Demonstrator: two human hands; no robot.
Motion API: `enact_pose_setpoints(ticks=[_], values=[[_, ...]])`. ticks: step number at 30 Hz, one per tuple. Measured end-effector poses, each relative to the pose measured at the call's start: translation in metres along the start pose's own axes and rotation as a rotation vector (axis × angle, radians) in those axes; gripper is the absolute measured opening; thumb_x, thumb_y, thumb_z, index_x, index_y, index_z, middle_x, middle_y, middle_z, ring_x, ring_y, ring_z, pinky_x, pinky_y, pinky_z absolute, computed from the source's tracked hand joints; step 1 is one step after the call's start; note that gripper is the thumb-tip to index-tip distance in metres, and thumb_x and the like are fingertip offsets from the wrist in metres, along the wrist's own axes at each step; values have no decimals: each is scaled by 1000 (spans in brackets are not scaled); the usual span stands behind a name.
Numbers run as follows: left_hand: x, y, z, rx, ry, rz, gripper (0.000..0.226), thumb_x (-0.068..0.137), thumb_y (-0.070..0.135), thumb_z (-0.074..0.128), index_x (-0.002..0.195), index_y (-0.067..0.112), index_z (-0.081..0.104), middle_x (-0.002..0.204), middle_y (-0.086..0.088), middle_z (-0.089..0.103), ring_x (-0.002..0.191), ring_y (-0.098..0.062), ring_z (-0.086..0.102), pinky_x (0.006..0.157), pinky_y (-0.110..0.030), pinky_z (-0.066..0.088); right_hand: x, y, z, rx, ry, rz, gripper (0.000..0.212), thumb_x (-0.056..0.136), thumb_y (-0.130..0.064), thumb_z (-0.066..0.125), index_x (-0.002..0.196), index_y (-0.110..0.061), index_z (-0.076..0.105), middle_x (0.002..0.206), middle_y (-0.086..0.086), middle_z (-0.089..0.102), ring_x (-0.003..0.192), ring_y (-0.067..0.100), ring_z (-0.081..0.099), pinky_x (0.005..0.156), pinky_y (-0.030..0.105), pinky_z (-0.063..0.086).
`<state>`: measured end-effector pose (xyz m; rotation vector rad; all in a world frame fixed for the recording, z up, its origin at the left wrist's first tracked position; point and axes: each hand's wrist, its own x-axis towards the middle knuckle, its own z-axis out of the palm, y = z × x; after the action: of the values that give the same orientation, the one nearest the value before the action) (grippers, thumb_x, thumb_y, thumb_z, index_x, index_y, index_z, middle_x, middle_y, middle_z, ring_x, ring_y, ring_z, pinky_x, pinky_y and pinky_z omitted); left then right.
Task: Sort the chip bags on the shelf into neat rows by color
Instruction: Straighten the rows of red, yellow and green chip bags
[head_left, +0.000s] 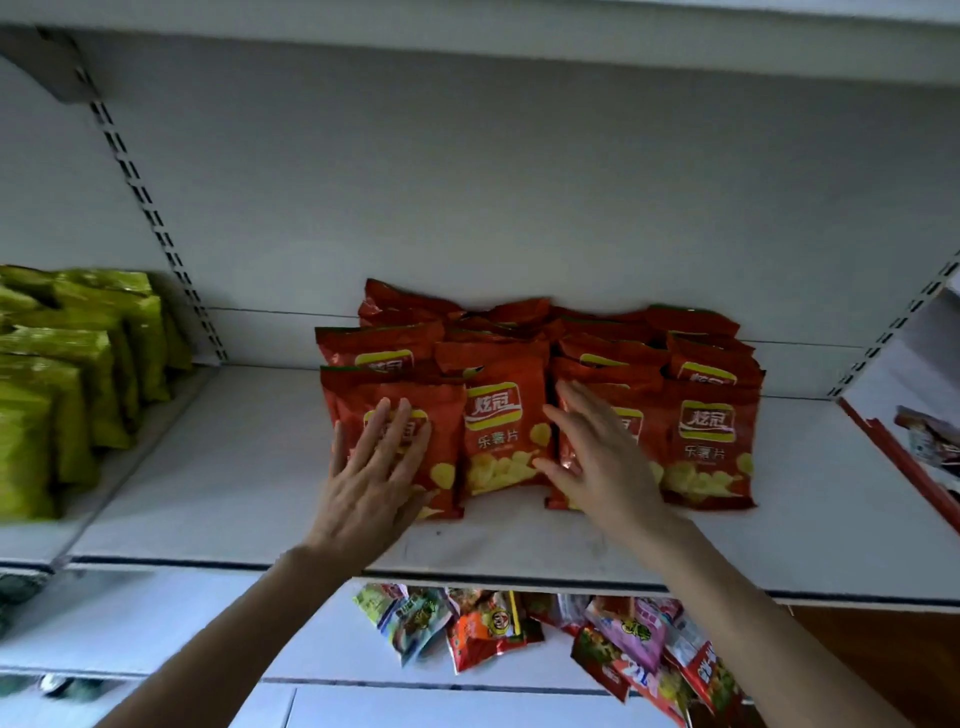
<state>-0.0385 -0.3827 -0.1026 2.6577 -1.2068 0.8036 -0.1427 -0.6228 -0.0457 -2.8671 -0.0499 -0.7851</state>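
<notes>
White shelf (249, 467); red chip bags (501, 436) rowed upright; left hand (371, 475), right hand (602, 462) spread flat.

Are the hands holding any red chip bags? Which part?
Neither grips one. The left hand lies flat on the front face of the leftmost red foil chip bag; the right hand rests open on the third red bag, also on its front face.

The shelf (234, 467) is seen by one head-worn view, close in front, faced forward and slightly downward.
</notes>
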Motion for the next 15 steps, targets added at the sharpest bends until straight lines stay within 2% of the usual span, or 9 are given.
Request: enact_pose_setpoints(ticks=[2,4,7,9,12,14,15], values=[[0,-12,2,-19,-11,18,65,96,56,15,141,12,32,151,-12,24,146,-21,-8,113,-45,1,17,-21,15,-47,-95,-63,63,84,-40,56,138,-12,40,148,12,32,137,25,23,108,44,14],[2,-21,4,-55,2,27,65,97,56,14,141,12,32,150,-12,24,146,-21,-8,113,-46,2,26,-34,30,-25,-194,-5,70,86,-36,61,144,-15,27,154,7,15,139,18,2,111,37,3],[4,-28,6,-105,-4,44,64,97,55,13,140,11,32,150,-12,22,146,-21,-9,114,-54,13,22,-38,44,17,-185,106,69,85,-31,63,143,-13,31,153,10,18,136,17,-1,114,41,20],[4,-30,7,-146,8,54,64,97,55,14,141,12,31,150,-13,21,146,-21,-10,112,-57,19,18,-41,45,23,-215,153,67,87,-32,60,143,-13,30,154,10,16,137,17,-3,115,42,20],[1,-33,3,-297,92,68,65,96,58,24,143,14,27,153,-13,16,147,-22,-3,112,-54,17,19,-55,42,21,-109,158,69,85,-51,47,140,-11,37,152,13,20,138,21,6,112,42,21],[-3,-38,-2,-429,185,-7,64,94,57,33,142,15,26,153,-14,17,145,-26,7,110,-56,21,21,-73,42,78,-107,211,89,75,-73,33,143,-15,31,154,10,12,139,19,3,111,37,12],[-2,-41,-8,-504,226,-102,66,92,58,38,143,17,25,153,-14,15,144,-27,9,109,-57,22,20,-83,44,96,-137,249,100,69,-82,26,146,-17,24,154,9,7,140,20,-1,111,36,7]])
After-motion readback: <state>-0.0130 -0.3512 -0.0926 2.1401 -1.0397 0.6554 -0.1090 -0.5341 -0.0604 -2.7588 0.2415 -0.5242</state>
